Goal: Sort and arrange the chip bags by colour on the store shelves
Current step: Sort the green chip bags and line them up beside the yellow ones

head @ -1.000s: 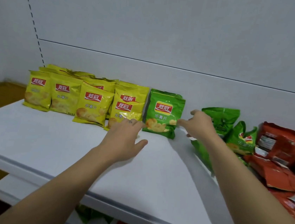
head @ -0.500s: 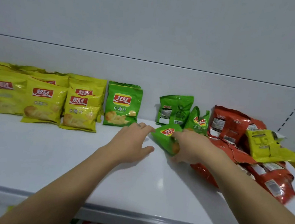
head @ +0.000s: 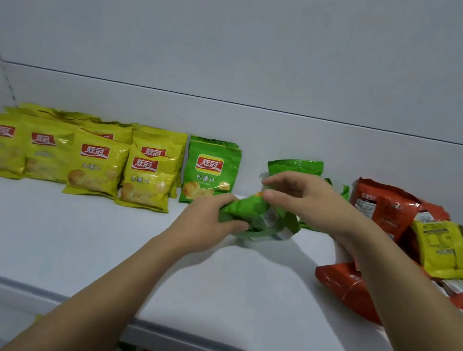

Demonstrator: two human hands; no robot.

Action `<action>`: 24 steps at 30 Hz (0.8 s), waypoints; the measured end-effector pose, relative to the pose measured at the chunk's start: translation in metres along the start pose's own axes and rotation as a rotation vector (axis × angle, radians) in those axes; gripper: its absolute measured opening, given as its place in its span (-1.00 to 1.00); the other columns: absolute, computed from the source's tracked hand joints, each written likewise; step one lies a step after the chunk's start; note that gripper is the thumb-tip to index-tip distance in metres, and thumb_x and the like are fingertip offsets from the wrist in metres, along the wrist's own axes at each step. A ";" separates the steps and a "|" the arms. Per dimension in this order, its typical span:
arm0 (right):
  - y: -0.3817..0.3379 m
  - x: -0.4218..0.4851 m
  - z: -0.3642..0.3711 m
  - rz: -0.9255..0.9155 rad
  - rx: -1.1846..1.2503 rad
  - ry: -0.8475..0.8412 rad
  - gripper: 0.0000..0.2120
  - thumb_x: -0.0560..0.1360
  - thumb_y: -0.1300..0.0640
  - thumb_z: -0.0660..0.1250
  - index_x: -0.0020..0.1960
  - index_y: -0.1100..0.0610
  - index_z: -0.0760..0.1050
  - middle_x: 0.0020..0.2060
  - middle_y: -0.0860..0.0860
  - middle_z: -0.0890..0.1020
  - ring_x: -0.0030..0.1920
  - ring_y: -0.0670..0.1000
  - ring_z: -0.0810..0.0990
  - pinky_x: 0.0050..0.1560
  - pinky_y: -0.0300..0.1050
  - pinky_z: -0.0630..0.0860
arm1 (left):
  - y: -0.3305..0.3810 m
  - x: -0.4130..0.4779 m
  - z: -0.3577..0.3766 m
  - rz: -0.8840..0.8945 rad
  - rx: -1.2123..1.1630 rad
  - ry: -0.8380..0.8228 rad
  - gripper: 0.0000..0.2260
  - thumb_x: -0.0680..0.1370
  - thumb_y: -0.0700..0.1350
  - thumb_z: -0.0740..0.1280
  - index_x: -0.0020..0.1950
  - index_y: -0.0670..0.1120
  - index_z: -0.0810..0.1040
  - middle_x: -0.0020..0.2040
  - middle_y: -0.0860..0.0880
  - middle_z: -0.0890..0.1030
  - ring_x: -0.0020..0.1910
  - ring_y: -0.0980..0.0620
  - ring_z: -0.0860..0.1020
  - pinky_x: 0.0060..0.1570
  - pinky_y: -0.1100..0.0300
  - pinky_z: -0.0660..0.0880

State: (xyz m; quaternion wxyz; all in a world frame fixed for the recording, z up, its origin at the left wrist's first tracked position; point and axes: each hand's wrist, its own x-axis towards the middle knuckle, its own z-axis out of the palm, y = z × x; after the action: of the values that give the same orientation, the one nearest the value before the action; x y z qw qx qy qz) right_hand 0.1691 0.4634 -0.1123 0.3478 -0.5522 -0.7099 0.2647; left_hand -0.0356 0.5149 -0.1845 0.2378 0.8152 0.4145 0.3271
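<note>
Green bag [head: 252, 212] is held at mid-shelf, crumpled and tilted; contact with the shelf [head: 101, 247] cannot be told. Its left end is gripped by the left hand [head: 204, 224], fingers curled round it. Its top is pinched between thumb and fingers of the right hand [head: 307, 204]. An upright bag [head: 210, 170], also green, is stood behind-left, beside the yellow row [head: 95, 165]. Red bags [head: 379, 206] are heaped at right, one yellow bag [head: 447, 249] laid on them.
</note>
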 end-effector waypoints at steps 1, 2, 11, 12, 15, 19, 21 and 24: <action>-0.001 0.001 -0.002 -0.008 -0.012 -0.005 -0.74 0.34 -0.10 0.51 -0.01 -0.09 0.60 -0.10 -0.14 0.69 -0.05 -0.13 0.66 0.06 -0.16 0.57 | 0.001 -0.002 -0.004 -0.056 -0.110 0.001 -0.80 0.44 0.03 0.48 0.03 0.04 0.61 -0.15 0.09 0.61 -0.18 0.11 0.55 -0.23 0.23 0.45; -0.002 0.003 -0.004 -0.019 -0.064 -0.001 -0.74 0.31 -0.07 0.53 -0.03 -0.12 0.59 -0.12 -0.16 0.69 -0.07 -0.15 0.65 0.03 -0.17 0.57 | 0.002 -0.004 -0.008 -0.110 -0.219 -0.001 -0.80 0.45 -0.01 0.48 0.04 0.01 0.62 -0.14 0.06 0.62 -0.19 0.09 0.58 -0.26 0.23 0.48; -0.008 0.022 0.009 -0.009 -0.014 0.189 -0.77 0.28 0.15 0.60 -0.30 0.06 0.53 -0.43 -0.10 0.54 -0.39 -0.10 0.47 -0.23 -0.09 0.46 | -0.006 -0.023 -0.030 -0.253 -0.527 0.057 -0.75 0.39 -0.13 0.53 0.02 0.05 0.62 0.07 -0.04 0.65 -0.03 -0.02 0.62 -0.37 0.15 0.54; -0.008 0.022 0.009 -0.018 -0.052 0.206 -0.78 0.30 0.15 0.58 -0.31 0.06 0.52 -0.44 -0.10 0.53 -0.41 -0.11 0.45 -0.25 -0.17 0.43 | -0.007 -0.025 -0.031 -0.251 -0.537 0.075 -0.75 0.40 -0.14 0.52 0.03 0.04 0.61 0.05 -0.04 0.66 -0.06 0.00 0.63 -0.35 0.12 0.57; -0.013 0.020 0.013 -0.132 -0.261 0.475 -0.79 0.39 0.14 0.51 -0.28 0.06 0.47 -0.40 -0.08 0.52 -0.36 -0.07 0.46 -0.31 -0.29 0.33 | -0.010 -0.029 -0.032 -0.346 -0.604 0.198 -0.64 0.44 -0.02 0.46 0.20 -0.05 0.54 0.07 -0.06 0.64 -0.03 0.02 0.62 -0.11 -0.03 0.63; -0.020 0.008 0.036 -0.477 -0.400 0.594 -0.85 0.37 0.20 0.51 -0.20 0.09 0.54 -0.24 -0.05 0.52 -0.22 -0.10 0.44 -0.22 -0.21 0.32 | -0.007 -0.029 -0.042 -0.534 -0.993 0.031 -0.42 0.39 0.29 0.23 0.24 -0.08 0.52 0.18 -0.15 0.62 0.12 -0.14 0.62 -0.05 -0.13 0.61; -0.016 0.002 0.058 -0.597 -0.464 0.486 -0.86 0.34 0.23 0.52 -0.20 0.10 0.57 -0.16 -0.01 0.55 -0.14 -0.02 0.51 -0.20 -0.12 0.44 | -0.001 -0.028 -0.045 -0.445 -1.167 -0.114 -0.40 0.46 0.31 0.15 0.30 -0.08 0.51 0.23 -0.18 0.60 0.18 -0.20 0.58 -0.01 -0.14 0.59; -0.009 -0.004 0.084 -0.686 -0.558 0.432 -0.89 0.31 0.19 0.48 -0.23 0.11 0.56 -0.11 0.05 0.59 -0.14 0.12 0.56 -0.23 -0.07 0.49 | 0.003 -0.026 -0.045 -0.320 -1.187 -0.160 -0.51 0.55 0.23 0.19 0.33 -0.03 0.50 0.28 -0.16 0.57 0.17 -0.15 0.56 0.14 -0.22 0.50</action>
State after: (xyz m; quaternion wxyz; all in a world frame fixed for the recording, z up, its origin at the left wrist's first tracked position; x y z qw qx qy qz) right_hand 0.0980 0.4574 -0.1580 0.3930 -0.4008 -0.8065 -0.1859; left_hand -0.0782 0.4970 -0.1611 0.7270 0.4937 0.2598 0.4002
